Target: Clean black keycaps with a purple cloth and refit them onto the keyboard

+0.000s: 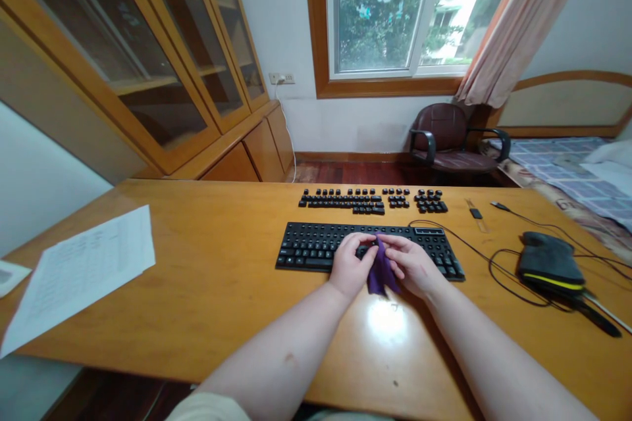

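Observation:
Over the middle of a black keyboard (309,247), my two hands meet at a small purple cloth (378,276). My right hand (409,263) pinches the cloth near its top, and its lower part hangs in folds below the fingers. My left hand (351,266) is closed in a pinch against the cloth's left side, on what looks like a small black keycap (374,243), mostly hidden by fingertips. Behind the keyboard, loose black keycaps (340,200) stand in rows and groups. The hands cover part of the keyboard's centre and right.
A sheet of paper (93,263) lies at the left. On the right are a grey pouch with a yellow edge (550,263), looped black cables (494,270) and a small dark piece (476,213). The wooden desk's (212,276) far edge runs just behind the keycaps.

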A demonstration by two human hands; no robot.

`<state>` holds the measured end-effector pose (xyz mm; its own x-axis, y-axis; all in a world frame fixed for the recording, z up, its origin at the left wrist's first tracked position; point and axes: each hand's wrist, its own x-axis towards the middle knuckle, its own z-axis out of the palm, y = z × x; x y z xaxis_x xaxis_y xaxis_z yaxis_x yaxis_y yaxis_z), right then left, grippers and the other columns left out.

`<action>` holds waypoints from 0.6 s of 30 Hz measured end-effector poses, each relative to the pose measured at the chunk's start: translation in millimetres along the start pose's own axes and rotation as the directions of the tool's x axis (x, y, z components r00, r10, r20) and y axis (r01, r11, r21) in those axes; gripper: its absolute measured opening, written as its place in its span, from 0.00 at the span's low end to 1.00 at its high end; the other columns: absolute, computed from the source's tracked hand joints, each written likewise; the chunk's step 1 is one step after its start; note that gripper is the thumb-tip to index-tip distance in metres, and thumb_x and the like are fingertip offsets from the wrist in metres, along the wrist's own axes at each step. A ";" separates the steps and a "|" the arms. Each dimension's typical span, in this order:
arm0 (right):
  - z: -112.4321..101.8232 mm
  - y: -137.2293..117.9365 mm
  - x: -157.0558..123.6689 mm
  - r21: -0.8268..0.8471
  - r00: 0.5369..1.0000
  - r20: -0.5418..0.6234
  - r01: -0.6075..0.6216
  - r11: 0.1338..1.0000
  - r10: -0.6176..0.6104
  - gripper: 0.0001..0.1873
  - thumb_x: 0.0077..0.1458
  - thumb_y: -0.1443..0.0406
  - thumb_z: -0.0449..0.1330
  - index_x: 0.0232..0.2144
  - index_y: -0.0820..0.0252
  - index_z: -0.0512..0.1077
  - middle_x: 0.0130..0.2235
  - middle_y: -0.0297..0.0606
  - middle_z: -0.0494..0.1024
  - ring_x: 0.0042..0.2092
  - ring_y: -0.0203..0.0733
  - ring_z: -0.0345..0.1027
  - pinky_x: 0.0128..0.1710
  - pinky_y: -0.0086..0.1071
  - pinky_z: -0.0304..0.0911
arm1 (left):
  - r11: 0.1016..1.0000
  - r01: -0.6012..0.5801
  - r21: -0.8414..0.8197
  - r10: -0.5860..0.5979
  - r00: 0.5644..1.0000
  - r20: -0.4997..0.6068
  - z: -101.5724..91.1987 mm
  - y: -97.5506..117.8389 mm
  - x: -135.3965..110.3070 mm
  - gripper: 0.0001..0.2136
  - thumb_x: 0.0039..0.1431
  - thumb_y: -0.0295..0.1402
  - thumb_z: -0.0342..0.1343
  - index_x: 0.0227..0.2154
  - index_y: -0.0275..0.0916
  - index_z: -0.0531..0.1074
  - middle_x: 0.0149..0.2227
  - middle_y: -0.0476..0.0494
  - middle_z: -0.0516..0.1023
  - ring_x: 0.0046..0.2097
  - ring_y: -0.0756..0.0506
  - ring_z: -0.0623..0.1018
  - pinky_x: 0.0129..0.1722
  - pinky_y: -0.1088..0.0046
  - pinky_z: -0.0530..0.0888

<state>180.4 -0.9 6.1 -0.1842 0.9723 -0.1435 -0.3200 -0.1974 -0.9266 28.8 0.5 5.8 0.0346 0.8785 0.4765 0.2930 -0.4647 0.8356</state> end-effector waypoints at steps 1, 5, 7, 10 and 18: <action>0.3 2.7 0.6 0.008 1.000 -0.004 0.010 1.000 -0.010 0.21 0.40 0.61 0.67 0.39 0.60 0.73 0.19 0.29 0.70 0.14 0.26 0.52 0.14 0.24 0.44 | 1.000 -0.005 0.000 0.005 1.000 0.001 0.3 0.1 0.4 0.06 0.52 0.27 0.55 0.35 0.38 0.73 0.36 0.44 0.75 0.42 0.47 0.74 0.45 0.66 0.72; -0.8 8.4 3.8 -0.007 0.999 -0.025 0.019 1.000 -0.019 0.19 0.41 0.62 0.67 0.38 0.62 0.73 0.18 0.30 0.70 0.14 0.28 0.54 0.14 0.24 0.45 | 0.997 0.018 -0.074 -0.017 1.000 0.016 3.3 -4.0 0.6 0.08 0.51 0.27 0.57 0.36 0.39 0.74 0.38 0.43 0.75 0.43 0.47 0.74 0.47 0.66 0.72; -1.8 8.3 4.5 -0.011 0.999 -0.039 0.020 1.000 -0.020 0.18 0.41 0.61 0.66 0.37 0.63 0.74 0.16 0.29 0.69 0.14 0.28 0.54 0.14 0.24 0.45 | 0.986 0.059 -0.153 -0.056 0.998 0.025 6.0 -7.3 0.4 0.09 0.49 0.26 0.58 0.36 0.39 0.75 0.39 0.43 0.75 0.43 0.46 0.75 0.47 0.66 0.72; -2.9 6.7 4.5 0.000 0.998 -0.055 0.040 0.999 -0.040 0.15 0.42 0.60 0.66 0.34 0.63 0.74 0.13 0.27 0.66 0.13 0.28 0.53 0.13 0.24 0.45 | 0.946 0.144 -0.291 -0.131 0.989 0.062 9.9 -9.5 0.4 0.11 0.47 0.24 0.59 0.36 0.37 0.75 0.38 0.42 0.76 0.40 0.47 0.76 0.43 0.68 0.74; -5.6 7.7 4.4 0.019 0.998 -0.031 0.057 0.998 -0.056 0.20 0.41 0.63 0.66 0.40 0.62 0.72 0.18 0.30 0.70 0.16 0.30 0.59 0.15 0.25 0.50 | 0.964 0.084 -0.254 -0.081 0.996 0.024 6.2 -2.6 4.2 0.08 0.49 0.25 0.58 0.33 0.39 0.77 0.35 0.43 0.76 0.38 0.48 0.76 0.43 0.69 0.74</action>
<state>182.3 2.6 -3.6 -0.1369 0.9853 -0.1021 -0.3478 -0.1443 -0.9264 34.1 6.1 4.0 0.0341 0.9155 0.4009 0.0424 -0.4021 0.9146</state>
